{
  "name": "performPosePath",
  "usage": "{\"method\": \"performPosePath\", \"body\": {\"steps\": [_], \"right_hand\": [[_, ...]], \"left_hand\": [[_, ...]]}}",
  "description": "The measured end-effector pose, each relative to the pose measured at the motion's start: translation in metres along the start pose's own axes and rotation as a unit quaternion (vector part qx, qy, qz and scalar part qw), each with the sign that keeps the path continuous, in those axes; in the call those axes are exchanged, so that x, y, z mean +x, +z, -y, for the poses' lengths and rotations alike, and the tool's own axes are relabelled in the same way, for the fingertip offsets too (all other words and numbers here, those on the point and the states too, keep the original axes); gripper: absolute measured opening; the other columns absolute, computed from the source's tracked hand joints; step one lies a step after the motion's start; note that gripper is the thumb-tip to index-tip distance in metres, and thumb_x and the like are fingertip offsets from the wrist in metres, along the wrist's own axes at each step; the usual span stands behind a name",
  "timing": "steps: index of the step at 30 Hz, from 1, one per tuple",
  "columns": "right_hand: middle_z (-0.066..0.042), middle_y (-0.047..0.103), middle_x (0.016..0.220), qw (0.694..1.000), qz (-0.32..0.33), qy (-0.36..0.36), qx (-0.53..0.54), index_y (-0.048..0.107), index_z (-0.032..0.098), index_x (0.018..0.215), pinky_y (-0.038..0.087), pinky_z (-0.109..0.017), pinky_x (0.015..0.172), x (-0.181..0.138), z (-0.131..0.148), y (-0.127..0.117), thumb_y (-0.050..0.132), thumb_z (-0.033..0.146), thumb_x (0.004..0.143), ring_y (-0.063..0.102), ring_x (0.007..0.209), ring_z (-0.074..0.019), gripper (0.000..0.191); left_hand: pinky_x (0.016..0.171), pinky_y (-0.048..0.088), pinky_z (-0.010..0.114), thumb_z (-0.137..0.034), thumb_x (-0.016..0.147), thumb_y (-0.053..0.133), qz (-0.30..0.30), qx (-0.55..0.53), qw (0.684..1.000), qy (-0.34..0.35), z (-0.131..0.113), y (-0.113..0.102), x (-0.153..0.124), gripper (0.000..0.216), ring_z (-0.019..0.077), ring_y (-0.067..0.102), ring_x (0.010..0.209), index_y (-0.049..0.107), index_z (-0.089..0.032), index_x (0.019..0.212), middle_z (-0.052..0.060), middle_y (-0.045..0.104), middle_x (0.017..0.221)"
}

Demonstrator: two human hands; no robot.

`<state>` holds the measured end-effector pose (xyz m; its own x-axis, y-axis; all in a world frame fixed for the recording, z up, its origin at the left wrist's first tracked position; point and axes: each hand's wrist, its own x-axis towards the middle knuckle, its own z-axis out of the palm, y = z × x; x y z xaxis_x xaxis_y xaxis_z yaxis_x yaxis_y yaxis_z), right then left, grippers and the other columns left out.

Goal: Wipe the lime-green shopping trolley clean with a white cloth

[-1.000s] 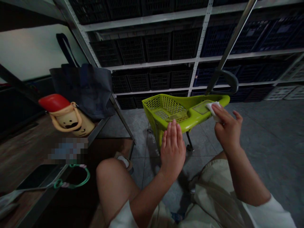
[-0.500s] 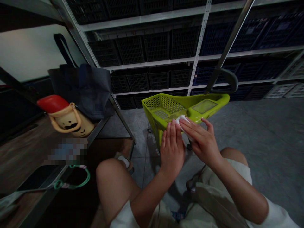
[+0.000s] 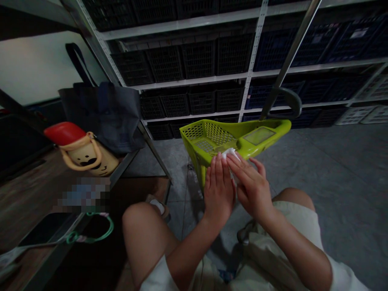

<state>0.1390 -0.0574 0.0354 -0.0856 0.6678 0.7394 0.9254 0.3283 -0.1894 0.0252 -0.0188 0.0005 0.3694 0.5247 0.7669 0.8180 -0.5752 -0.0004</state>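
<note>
A crumpled white tissue lies at the near edge of a lime-green plastic cart basket. My right hand presses on the tissue, its fingers reaching forward over it and its thumb folded below. Beside it my left hand lies with straight fingers side by side, the tips at the basket's rim and touching the tissue's left end. The undersides of both hands are hidden. The basket has perforated walls, a clear panel on its right part and a dark grey loop handle on a metal pole.
On the left, a table carries a cream bottle with red top, a dark tote bag, a phone and a green cord. White shelving with dark crates stands behind.
My right hand has shifted slightly left and nearer to my left hand, the tissue moving a little left with it. My left hand stays almost in place.
</note>
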Motion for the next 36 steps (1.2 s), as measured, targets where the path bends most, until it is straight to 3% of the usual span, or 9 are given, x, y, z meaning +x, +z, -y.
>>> {"method": "performPosePath", "body": {"steps": [4, 9, 15, 18, 23, 26, 32, 36], "right_hand": [[-0.007, 0.057, 0.146, 1.0, 0.004, -0.016, 0.007, 0.039, 0.029, 0.15, 0.025, -0.048, 0.116, -0.002, 0.002, -0.002, 0.041, 0.002, 0.078, 0.048, 0.14, -0.0226, 0.077], [-0.005, 0.056, 0.147, 1.0, 0.018, -0.02, -0.014, 0.042, 0.03, 0.148, 0.021, -0.049, 0.118, -0.001, -0.024, -0.007, 0.041, 0.003, 0.077, 0.049, 0.14, -0.0221, 0.076], [-0.006, 0.063, 0.139, 0.978, -0.128, 0.146, -0.077, 0.059, 0.031, 0.133, 0.022, -0.06, 0.114, 0.005, -0.085, -0.007, 0.041, 0.007, 0.075, 0.056, 0.133, -0.0278, 0.066], [-0.007, 0.063, 0.14, 0.975, -0.13, 0.161, -0.081, 0.058, 0.031, 0.135, 0.02, -0.063, 0.114, 0.007, -0.071, -0.004, 0.041, 0.007, 0.075, 0.055, 0.134, -0.0294, 0.066], [-0.005, 0.059, 0.145, 1.0, 0.005, 0.013, -0.01, 0.048, 0.03, 0.144, 0.015, -0.051, 0.12, 0.004, -0.011, -0.003, 0.041, 0.005, 0.078, 0.05, 0.139, -0.0229, 0.07], [-0.003, 0.059, 0.145, 1.0, 0.014, -0.006, 0.011, 0.047, 0.031, 0.144, 0.014, -0.05, 0.12, 0.004, -0.001, -0.005, 0.04, 0.004, 0.078, 0.05, 0.139, -0.0217, 0.071], [-0.002, 0.059, 0.145, 1.0, 0.024, -0.013, -0.001, 0.048, 0.032, 0.144, 0.012, -0.053, 0.12, 0.005, -0.029, -0.01, 0.04, 0.004, 0.078, 0.051, 0.138, -0.0225, 0.073], [-0.003, 0.066, 0.137, 0.992, -0.071, 0.092, -0.046, 0.059, 0.032, 0.133, 0.016, -0.059, 0.118, 0.008, -0.072, -0.011, 0.041, 0.005, 0.076, 0.056, 0.133, -0.0257, 0.066]], "left_hand": [[0.12, 0.035, 0.043, -0.021, 0.096, 0.045, 0.011, -0.014, 1.0, 0.005, 0.001, -0.002, -0.001, 0.059, 0.0258, 0.032, 0.15, 0.034, -0.002, 0.15, 0.022, 0.044, 0.154], [0.12, 0.034, 0.042, -0.021, 0.096, 0.049, 0.015, -0.012, 1.0, 0.012, 0.003, -0.004, -0.001, 0.059, 0.0254, 0.031, 0.151, 0.035, -0.003, 0.15, 0.021, 0.042, 0.156], [0.12, 0.034, 0.044, -0.022, 0.093, 0.053, 0.018, -0.016, 1.0, 0.018, 0.002, -0.005, 0.001, 0.064, 0.0283, 0.031, 0.15, 0.033, 0.0, 0.15, 0.023, 0.042, 0.155], [0.12, 0.034, 0.045, -0.023, 0.094, 0.052, 0.011, -0.017, 1.0, 0.019, 0.001, -0.003, 0.0, 0.066, 0.0282, 0.032, 0.15, 0.03, 0.0, 0.151, 0.024, 0.042, 0.155], [0.12, 0.034, 0.044, -0.022, 0.096, 0.047, 0.01, -0.025, 1.0, 0.01, 0.002, 0.0, -0.002, 0.063, 0.0263, 0.031, 0.15, 0.028, -0.002, 0.153, 0.023, 0.043, 0.155], [0.121, 0.033, 0.045, -0.021, 0.095, 0.048, 0.02, -0.032, 0.999, 0.007, 0.002, 0.0, -0.003, 0.064, 0.0258, 0.03, 0.151, 0.028, -0.003, 0.153, 0.022, 0.042, 0.156], [0.12, 0.034, 0.043, -0.021, 0.094, 0.052, 0.024, -0.027, 0.999, 0.018, 0.003, -0.005, -0.001, 0.065, 0.0278, 0.029, 0.151, 0.031, -0.001, 0.152, 0.023, 0.041, 0.156], [0.12, 0.034, 0.044, -0.021, 0.094, 0.051, 0.029, -0.025, 0.999, 0.021, 0.003, -0.007, 0.001, 0.068, 0.0278, 0.031, 0.15, 0.026, -0.001, 0.154, 0.023, 0.039, 0.157]]}}
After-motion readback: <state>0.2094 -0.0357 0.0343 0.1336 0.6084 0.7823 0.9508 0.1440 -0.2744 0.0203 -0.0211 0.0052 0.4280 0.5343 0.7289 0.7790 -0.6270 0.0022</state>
